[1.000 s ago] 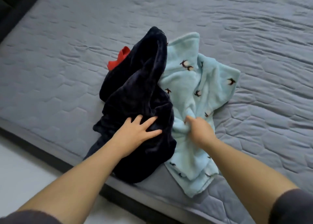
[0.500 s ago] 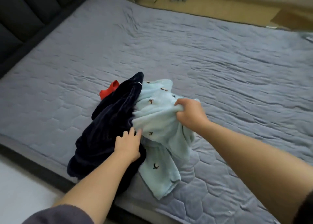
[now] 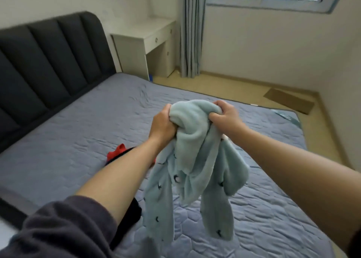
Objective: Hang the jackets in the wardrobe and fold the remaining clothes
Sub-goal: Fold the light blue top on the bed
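Both hands (image 3: 163,126) (image 3: 224,117) grip blue fleece (image 3: 195,160)

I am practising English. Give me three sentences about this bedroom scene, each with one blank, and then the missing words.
1. The left hand and the right hand both grip a fleece garment whose colour is light ___.
2. A small ___ cloth lies on the grey bed cover.
3. The white desk stands between the dark headboard and the grey ___.
Missing words: blue; red; curtain.
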`<state>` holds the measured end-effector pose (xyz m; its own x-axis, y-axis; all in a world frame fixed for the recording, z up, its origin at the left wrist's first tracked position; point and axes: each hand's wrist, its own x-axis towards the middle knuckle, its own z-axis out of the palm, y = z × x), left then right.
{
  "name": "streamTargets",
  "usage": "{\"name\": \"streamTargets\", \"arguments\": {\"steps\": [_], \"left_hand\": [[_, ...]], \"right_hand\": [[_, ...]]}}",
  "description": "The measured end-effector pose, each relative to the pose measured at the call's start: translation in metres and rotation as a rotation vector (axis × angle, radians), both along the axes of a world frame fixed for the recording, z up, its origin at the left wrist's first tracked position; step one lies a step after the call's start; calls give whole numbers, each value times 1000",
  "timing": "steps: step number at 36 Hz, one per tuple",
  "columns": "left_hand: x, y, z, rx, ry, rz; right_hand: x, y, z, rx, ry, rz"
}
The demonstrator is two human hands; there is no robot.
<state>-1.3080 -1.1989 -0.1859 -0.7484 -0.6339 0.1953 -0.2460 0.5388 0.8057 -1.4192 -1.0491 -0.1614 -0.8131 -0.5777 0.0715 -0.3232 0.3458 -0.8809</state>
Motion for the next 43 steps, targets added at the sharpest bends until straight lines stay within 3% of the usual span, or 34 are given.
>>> {"name": "streamTargets", "arguments": {"steps": [6, 10, 14, 16, 19, 21, 23, 30, 35, 40, 43], "left_hand": [[-9, 75, 123, -1, 178, -186], [-8, 119, 186, -143, 137, -279], [0, 152, 230, -163, 132, -289], [7, 163, 246, -130, 144, -325], [14, 180, 269, -84, 172, -388], [18, 188, 280, -86, 166, -418], [20, 194, 288, -122, 134, -443], [32, 197, 284, -336, 10, -346], [55, 214, 277, -477, 328, -308], [76, 231, 277, -258, 317, -566], [75, 237, 274, -65, 163, -634]], "right_hand": [[16, 99, 61, -48, -137, 61], [36, 153, 98, -106, -254, 209], [57, 193, 144, -269, -268, 140], [67, 213, 164, -297, -219, 189], [81, 234, 192, -156, -12, 196], [87, 236, 205, -83, 150, 71], [89, 239, 217, -124, 176, -18], [100, 244, 256, -643, -195, 10], [109, 243, 263, -813, -238, -2], [109, 247, 284, -955, -210, -92], [107, 250, 302, -1006, -221, -117]]}}
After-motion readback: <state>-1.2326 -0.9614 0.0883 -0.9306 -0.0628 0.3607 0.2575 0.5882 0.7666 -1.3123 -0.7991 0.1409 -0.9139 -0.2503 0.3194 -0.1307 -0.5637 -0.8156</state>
